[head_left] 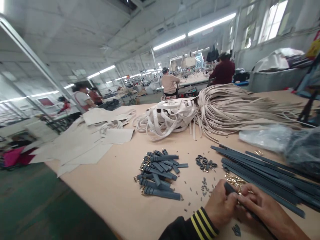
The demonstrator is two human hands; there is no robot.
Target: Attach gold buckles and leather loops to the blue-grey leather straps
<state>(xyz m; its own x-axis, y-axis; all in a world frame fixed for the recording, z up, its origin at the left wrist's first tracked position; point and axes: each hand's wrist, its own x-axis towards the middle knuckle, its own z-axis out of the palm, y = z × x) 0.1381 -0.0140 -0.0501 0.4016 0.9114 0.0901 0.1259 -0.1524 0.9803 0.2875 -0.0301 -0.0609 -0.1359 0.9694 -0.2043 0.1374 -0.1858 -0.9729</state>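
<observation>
Between my two hands is a dark blue-grey strap (229, 188), its near part running down toward the bottom edge. My left hand (222, 203) pinches it near its upper end, thumb on top. Close beside, my right hand (262, 203) has its fingers curled round the same strap; whatever small part lies between the fingertips is hidden. Just beyond the hands lie gold buckles (232, 180) in a loose pile. Left of them sit small dark strap loops (205, 162) and scattered little dark pieces (205, 186). Farther left is a heap of short straps with gold buckles (160, 170).
Long dark strips (262, 176) lie on the right of the table (120, 186). Behind are white strap coils (172, 116), a tied beige strip bundle (225, 106) and plastic bags (267, 136). Beige sheets (85, 146) overhang the left edge. Several people work farther off.
</observation>
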